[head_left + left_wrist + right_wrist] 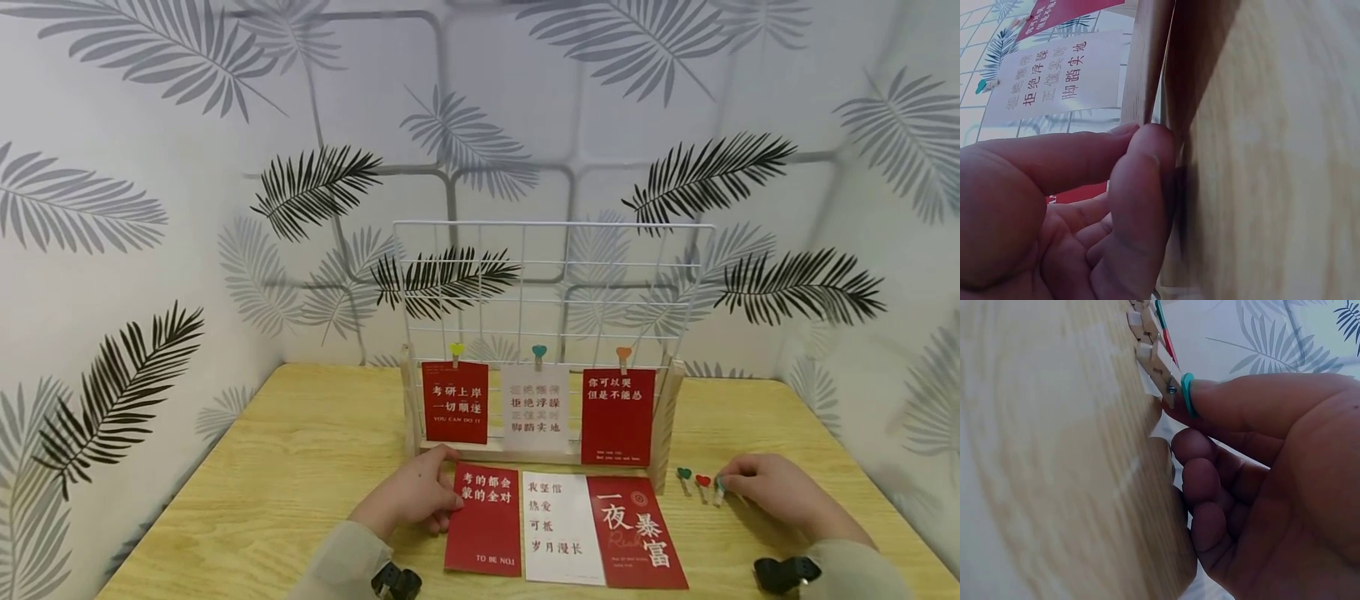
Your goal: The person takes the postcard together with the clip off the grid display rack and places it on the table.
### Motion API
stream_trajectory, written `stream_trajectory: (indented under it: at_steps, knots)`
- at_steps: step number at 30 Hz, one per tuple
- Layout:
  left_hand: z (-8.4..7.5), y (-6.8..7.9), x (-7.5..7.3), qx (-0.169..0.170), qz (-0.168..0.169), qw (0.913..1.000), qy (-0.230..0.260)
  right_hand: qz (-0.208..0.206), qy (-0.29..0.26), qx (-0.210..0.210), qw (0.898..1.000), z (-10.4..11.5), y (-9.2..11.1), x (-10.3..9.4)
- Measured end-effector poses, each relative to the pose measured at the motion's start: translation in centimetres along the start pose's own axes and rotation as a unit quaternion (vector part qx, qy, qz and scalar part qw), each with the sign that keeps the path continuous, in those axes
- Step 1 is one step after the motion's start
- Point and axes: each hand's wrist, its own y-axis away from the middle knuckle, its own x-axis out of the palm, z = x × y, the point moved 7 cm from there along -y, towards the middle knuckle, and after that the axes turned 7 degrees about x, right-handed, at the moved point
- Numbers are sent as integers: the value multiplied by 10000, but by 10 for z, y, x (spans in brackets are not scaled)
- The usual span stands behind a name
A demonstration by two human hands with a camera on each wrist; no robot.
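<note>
My left hand [416,493] is at the left edge of a red card [483,533] with white writing, and its thumb and fingertip pinch that edge. In the left wrist view the left hand [1085,200] is close to the wooden tabletop, the card seen nearly edge-on. At the right, my right hand [783,492] pinches a small wooden clothespin with a teal heart [1187,394]. Beside it lie a clothespin with a red heart [702,482] and one with a green heart [684,474]. A white card [562,558] and another red card [633,533] lie side by side.
Behind the cards stands a white wire grid [555,283] in a wooden base [540,457]. Clipped to it by heart clothespins hang a red card [456,417], a white card [536,412] and another red card [617,425]. Leaf-patterned covering surrounds the wooden table [315,442].
</note>
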Motion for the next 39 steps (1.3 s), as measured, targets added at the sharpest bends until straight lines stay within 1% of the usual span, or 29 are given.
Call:
stream_trajectory:
  at_steps: [6, 12, 15, 19, 23, 27, 31, 35, 39]
  knots:
    - [0, 1, 0, 1, -41, 10000, -7, -37, -28, 83, 10000, 0, -1, 1]
    - [-3, 2, -1, 44, -74, 10000, 6, -111, 95, 68, 9999, 1, -3, -2]
    - [-6, 1, -2, 66, -140, 9999, -67, -135, 30, 89, 9999, 1, -4, -4]
    - [-10, 2, -4, 154, -271, 9993, -208, -143, -207, 135, 9996, 1, -5, -3]
    - [-13, 2, -4, 327, -343, 9980, -422, -173, -271, 106, 9994, 3, -4, -3]
    - [-17, 2, -4, 472, -441, 9959, -632, -364, -267, 4, 9990, 6, 0, -6]
    - [-19, 3, -4, 542, -523, 9949, -675, -581, -419, -104, 9974, 12, 1, -9]
    - [-25, 2, -5, 722, -588, 9938, -613, -975, -484, -325, 9935, 24, 5, -16]
    - [-33, 1, -7, 884, -583, 9935, -407, -1506, -469, -742, 9847, 44, 14, -30]
